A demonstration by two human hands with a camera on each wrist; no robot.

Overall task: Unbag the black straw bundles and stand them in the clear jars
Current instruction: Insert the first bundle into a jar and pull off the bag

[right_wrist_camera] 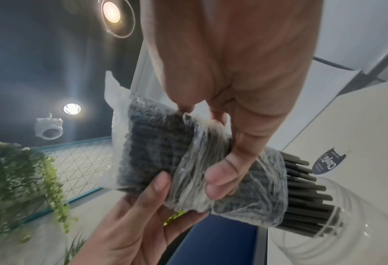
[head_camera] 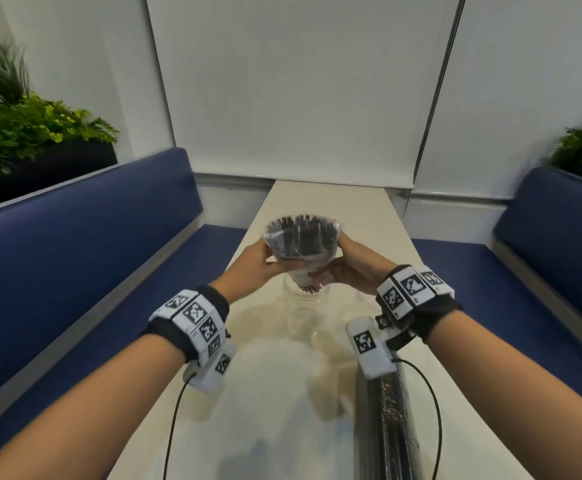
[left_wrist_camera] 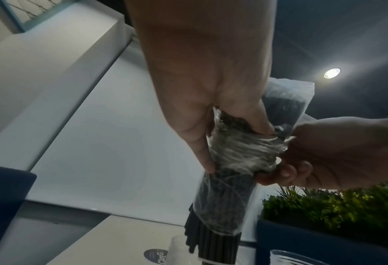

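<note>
A bundle of black straws stands tilted over a clear jar in the middle of the narrow table. Its clear plastic bag is bunched up around the upper half. The bare lower straw ends reach into the jar's mouth. My left hand grips the bagged bundle from the left, fingers curled round the crumpled plastic. My right hand grips it from the right, with the thumb pressed on the bag.
A second clear jar stands nearer me. Another bagged bundle of black straws lies along the table's front right. Blue benches flank the cream table, with planters behind them. A white wall closes the far end.
</note>
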